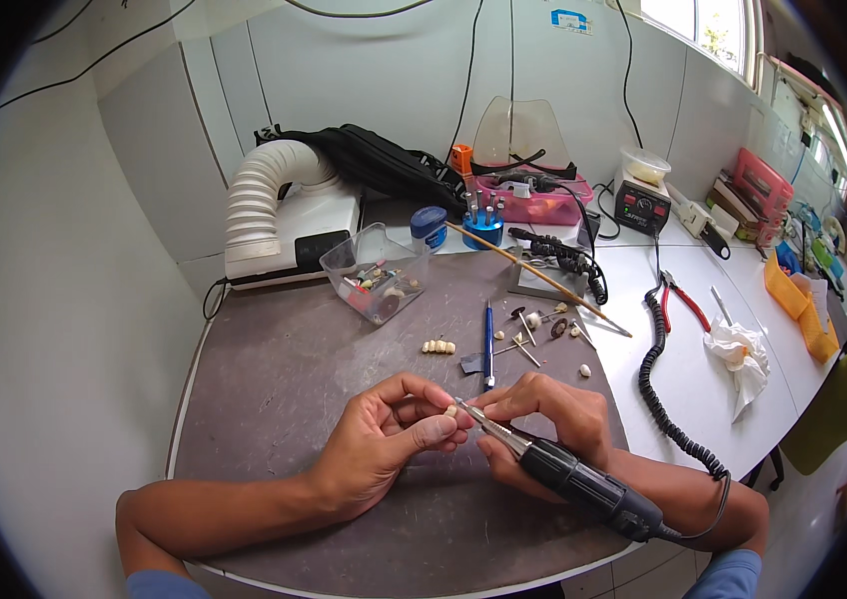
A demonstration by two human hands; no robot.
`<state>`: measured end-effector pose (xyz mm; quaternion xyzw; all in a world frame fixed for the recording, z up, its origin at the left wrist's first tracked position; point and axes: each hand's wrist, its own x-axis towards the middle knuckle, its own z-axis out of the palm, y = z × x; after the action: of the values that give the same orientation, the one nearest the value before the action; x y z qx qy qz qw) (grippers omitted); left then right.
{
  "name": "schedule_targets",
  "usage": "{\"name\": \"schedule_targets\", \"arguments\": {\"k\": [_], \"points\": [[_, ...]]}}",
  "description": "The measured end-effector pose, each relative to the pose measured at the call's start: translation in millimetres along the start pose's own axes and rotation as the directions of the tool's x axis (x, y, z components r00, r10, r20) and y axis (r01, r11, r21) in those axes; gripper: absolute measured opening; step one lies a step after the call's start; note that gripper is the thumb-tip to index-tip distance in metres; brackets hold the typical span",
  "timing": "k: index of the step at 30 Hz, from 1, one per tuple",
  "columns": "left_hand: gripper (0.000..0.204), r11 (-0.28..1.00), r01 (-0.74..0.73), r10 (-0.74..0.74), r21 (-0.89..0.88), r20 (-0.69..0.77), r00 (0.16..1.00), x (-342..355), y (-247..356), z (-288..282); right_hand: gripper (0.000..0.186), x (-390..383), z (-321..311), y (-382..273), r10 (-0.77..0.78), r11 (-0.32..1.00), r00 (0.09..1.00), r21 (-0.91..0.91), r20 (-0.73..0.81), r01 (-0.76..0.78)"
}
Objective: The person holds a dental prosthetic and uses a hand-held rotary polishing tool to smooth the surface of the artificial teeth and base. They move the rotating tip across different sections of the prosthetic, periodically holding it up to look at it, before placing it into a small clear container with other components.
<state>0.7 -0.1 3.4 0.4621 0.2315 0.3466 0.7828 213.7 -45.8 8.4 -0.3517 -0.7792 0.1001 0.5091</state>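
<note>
Clamped in the fingertips of my left hand [381, 436], a small cream piece [450, 410] sits at the near middle of the bench, while my right hand [555, 411] wraps a black-and-silver handpiece [588, 486], its slim tip aimed far and left at the work. From my remote post I cannot tell whether tip and piece touch or stand just apart, nor whether the tool is spinning. The step, as I judge it, is working the tip over the piece: it calls for a light, brushing contact, hands braced together, and pinching fingers clear of the tip's path. Something so small could twist or fly loose under pressure, so I would turn it in short stages. Just beyond, a blue pen-shaped tool [488, 344] lies on the brown mat [264, 399], with a row of joined cream pieces [438, 347] to its left and loose bits [533, 320] to its right. Farther right, the coiled black cord [653, 384] crosses the white tabletop [688, 389] toward a control box [643, 205] on the far side; I would leave it slack, lest a tug shift the tip.
</note>
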Motion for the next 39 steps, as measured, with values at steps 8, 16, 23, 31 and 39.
{"name": "schedule_targets", "arguments": {"k": [8, 16, 23, 31, 39], "points": [[0.018, 1.0, -0.02, 0.02, 0.012, 0.023, 1.0, 0.8, -2.8, -3.2, 0.026, 0.8, 0.3, -2.8, -0.037, 0.998, 0.999, 0.042, 0.036, 0.036], [0.018, 1.0, -0.015, 0.015, -0.001, 0.01, 1.0, 0.0, -2.1, -2.0, 0.028, 2.1, 0.6, 0.7, -0.056, 0.998, 0.998, 0.023, 0.022, 0.056], [0.018, 1.0, 0.007, -0.007, 0.001, -0.001, 1.0, -0.3, 0.2, -0.4, 0.028, 0.9, 0.9, 0.8, -0.046, 0.999, 0.999, 0.023, 0.016, 0.045], [0.018, 1.0, 0.013, -0.013, 0.005, -0.001, 1.0, -0.6, 1.3, 0.1, 0.027, 1.5, 0.0, -1.2, -0.058, 0.998, 0.998, 0.023, 0.024, 0.057], [0.019, 1.0, 0.014, -0.014, -0.002, -0.02, 1.0, -0.1, 0.8, 1.1, 0.026, 2.6, 0.3, -1.0, -0.078, 0.996, 0.997, 0.037, 0.026, 0.077]]}}
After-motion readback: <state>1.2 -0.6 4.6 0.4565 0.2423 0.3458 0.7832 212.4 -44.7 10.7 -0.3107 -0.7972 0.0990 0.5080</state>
